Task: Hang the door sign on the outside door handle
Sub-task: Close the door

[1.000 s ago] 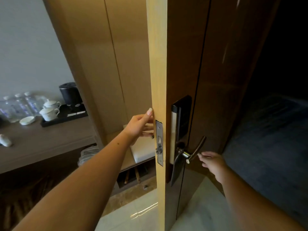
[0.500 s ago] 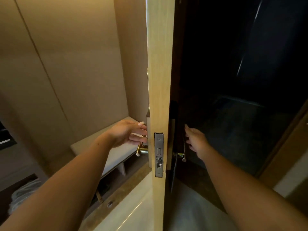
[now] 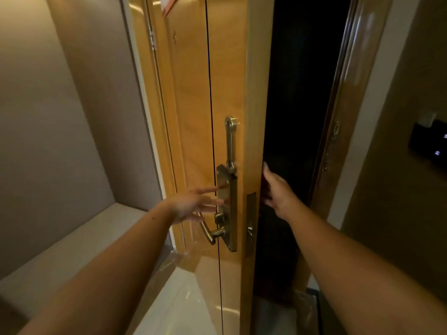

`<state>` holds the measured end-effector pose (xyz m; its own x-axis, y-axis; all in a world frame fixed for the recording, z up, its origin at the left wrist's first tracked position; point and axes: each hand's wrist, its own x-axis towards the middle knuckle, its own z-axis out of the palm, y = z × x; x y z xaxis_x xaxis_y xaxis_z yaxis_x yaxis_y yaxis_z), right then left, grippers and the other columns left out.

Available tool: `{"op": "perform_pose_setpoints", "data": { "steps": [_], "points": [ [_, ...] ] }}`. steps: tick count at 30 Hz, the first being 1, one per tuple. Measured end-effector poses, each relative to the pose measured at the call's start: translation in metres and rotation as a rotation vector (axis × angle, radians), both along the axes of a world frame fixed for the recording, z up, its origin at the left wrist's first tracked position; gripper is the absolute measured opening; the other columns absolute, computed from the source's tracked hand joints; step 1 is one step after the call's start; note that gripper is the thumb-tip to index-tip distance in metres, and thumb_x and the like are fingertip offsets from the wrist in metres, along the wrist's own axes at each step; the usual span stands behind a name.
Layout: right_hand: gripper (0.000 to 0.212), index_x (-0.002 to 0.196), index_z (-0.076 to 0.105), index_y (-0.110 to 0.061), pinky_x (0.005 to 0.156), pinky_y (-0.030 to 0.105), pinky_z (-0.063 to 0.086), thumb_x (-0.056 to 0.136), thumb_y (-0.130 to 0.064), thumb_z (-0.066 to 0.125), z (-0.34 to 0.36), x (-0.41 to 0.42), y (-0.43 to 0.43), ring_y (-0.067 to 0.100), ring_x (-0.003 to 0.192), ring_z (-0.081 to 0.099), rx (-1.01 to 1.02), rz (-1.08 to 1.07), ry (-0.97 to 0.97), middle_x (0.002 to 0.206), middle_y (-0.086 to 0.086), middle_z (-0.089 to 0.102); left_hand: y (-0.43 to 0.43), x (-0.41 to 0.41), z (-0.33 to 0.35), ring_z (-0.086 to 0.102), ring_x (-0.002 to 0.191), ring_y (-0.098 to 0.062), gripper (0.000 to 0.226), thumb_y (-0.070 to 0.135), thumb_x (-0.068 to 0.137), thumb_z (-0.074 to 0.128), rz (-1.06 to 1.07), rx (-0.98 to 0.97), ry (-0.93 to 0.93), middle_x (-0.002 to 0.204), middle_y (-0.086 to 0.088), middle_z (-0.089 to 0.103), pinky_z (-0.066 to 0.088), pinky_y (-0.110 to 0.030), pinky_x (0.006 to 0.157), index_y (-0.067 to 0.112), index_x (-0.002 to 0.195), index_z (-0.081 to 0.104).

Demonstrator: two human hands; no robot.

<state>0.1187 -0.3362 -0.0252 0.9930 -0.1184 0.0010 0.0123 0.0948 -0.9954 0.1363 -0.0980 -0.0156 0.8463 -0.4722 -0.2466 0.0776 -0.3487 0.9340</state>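
The wooden door point(image 3: 227, 81) stands ajar with its edge toward me. Its inner face shows a brass lever handle point(image 3: 212, 232) on a long lock plate point(image 3: 228, 213), with a swing-bar guard point(image 3: 230, 141) above. My left hand point(image 3: 193, 205) is open, fingers spread, just left of the plate and above the lever, holding nothing. My right hand point(image 3: 275, 189) reaches round the door's edge to its dark outer side, fingers extended and empty. The outside handle and any door sign are hidden from view.
A latch plate point(image 3: 251, 223) sits in the door's edge. The door frame point(image 3: 343, 112) with a strike fitting rises at the right, beside a wall with a dark control panel point(image 3: 428, 143). A beige wall and a low ledge point(image 3: 72, 243) lie at the left. The floor is pale tile.
The view has swung so the door's inner face now shows. My left hand has come off the door's edge and hangs open by the lock plate. My right hand has stayed on the outer side.
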Motion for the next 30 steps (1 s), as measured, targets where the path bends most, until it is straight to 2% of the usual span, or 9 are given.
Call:
{"op": "perform_pose_setpoints", "data": {
  "steps": [3, 8, 11, 15, 19, 21, 25, 28, 30],
  "points": [
    [0.048, 0.12, 0.053, -0.033, 0.103, 0.049, 0.035, 0.084, -0.062, 0.041, 0.005, 0.005, -0.03, 0.023, 0.12, 0.049, -0.002, -0.022, -0.001, 0.117, -0.004, 0.06, -0.048, 0.012, -0.011, 0.059, 0.102, -0.017, 0.041, 0.021, 0.086, 0.057, 0.055, 0.17, -0.2, 0.118, -0.004, 0.063, 0.048, -0.039, 0.086, 0.026, 0.126, 0.051],
    [0.048, 0.117, 0.052, -0.03, 0.096, 0.045, 0.037, 0.086, -0.062, 0.036, 0.007, 0.024, -0.073, 0.023, 0.11, 0.051, -0.109, -0.093, -0.005, 0.113, -0.001, 0.06, -0.104, 0.049, -0.043, 0.053, 0.116, -0.021, 0.053, 0.016, 0.081, 0.062, -0.133, 0.593, -0.407, 0.131, -0.006, 0.054, 0.045, -0.04, 0.1, 0.023, 0.132, 0.046],
    [0.045, 0.114, 0.054, -0.031, 0.099, 0.047, 0.04, 0.086, -0.061, 0.039, 0.009, 0.045, -0.11, 0.026, 0.114, 0.053, -0.16, -0.13, -0.002, 0.117, 0.002, 0.061, -0.14, 0.079, -0.058, 0.049, 0.124, -0.024, 0.06, 0.02, 0.08, 0.066, -0.283, 0.839, -0.482, 0.137, -0.006, 0.052, 0.042, -0.039, 0.103, 0.022, 0.135, 0.042],
    [0.068, 0.137, 0.036, -0.03, 0.105, 0.051, 0.037, 0.079, -0.061, 0.053, 0.01, 0.081, -0.169, 0.025, 0.124, 0.046, -0.188, -0.196, 0.029, 0.138, 0.004, 0.049, -0.192, 0.124, -0.07, 0.046, 0.125, -0.022, 0.05, 0.042, 0.08, 0.063, -0.432, 1.126, -0.695, 0.13, -0.001, 0.057, 0.02, -0.056, 0.11, 0.026, 0.126, 0.052],
    [0.067, 0.133, 0.036, -0.036, 0.099, 0.05, 0.044, 0.075, -0.057, 0.061, -0.006, 0.107, -0.211, 0.019, 0.114, 0.052, -0.23, -0.311, -0.01, 0.127, -0.002, 0.054, -0.247, 0.158, -0.078, 0.055, 0.112, -0.027, 0.061, 0.048, 0.073, 0.07, -0.533, 1.149, -0.701, 0.123, -0.007, 0.061, 0.042, -0.037, 0.088, 0.018, 0.124, 0.054],
    [0.065, 0.132, 0.036, -0.037, 0.094, 0.045, 0.048, 0.075, -0.055, 0.062, -0.019, 0.12, -0.225, 0.018, 0.109, 0.053, -0.247, -0.367, -0.011, 0.123, -0.004, 0.053, -0.272, 0.178, -0.082, 0.057, 0.108, -0.028, 0.061, 0.049, 0.074, 0.069, -0.581, 1.163, -0.714, 0.119, -0.009, 0.063, 0.045, -0.036, 0.083, 0.013, 0.121, 0.056],
    [0.051, 0.125, 0.042, -0.034, 0.069, 0.028, 0.05, 0.08, -0.043, 0.064, -0.04, 0.14, -0.245, 0.014, 0.097, 0.056, -0.345, -0.338, 0.028, 0.115, -0.002, 0.053, -0.31, 0.218, -0.093, 0.059, 0.102, -0.029, 0.058, 0.05, 0.073, 0.068, -0.61, 1.125, -0.725, 0.112, -0.01, 0.064, 0.05, -0.042, 0.087, 0.01, 0.113, 0.059],
    [0.031, 0.107, 0.049, -0.03, 0.072, 0.032, 0.052, 0.081, -0.041, 0.062, -0.05, 0.164, -0.262, 0.014, 0.089, 0.058, -0.45, -0.355, 0.065, 0.103, 0.0, 0.056, -0.337, 0.252, -0.099, 0.063, 0.091, -0.023, 0.048, 0.052, 0.076, 0.065, -0.652, 1.086, -0.655, 0.099, -0.005, 0.069, 0.048, -0.037, 0.079, 0.012, 0.102, 0.063],
    [0.017, 0.091, 0.053, -0.028, 0.076, 0.037, 0.052, 0.083, -0.041, 0.061, -0.054, 0.186, -0.272, 0.016, 0.084, 0.058, -0.514, -0.366, 0.076, 0.092, 0.0, 0.057, -0.359, 0.281, -0.101, 0.066, 0.073, -0.017, 0.035, 0.054, 0.076, 0.064, -0.684, 1.054, -0.546, 0.08, -0.001, 0.071, 0.051, -0.033, 0.07, 0.019, 0.08, 0.062]
  ]
}}
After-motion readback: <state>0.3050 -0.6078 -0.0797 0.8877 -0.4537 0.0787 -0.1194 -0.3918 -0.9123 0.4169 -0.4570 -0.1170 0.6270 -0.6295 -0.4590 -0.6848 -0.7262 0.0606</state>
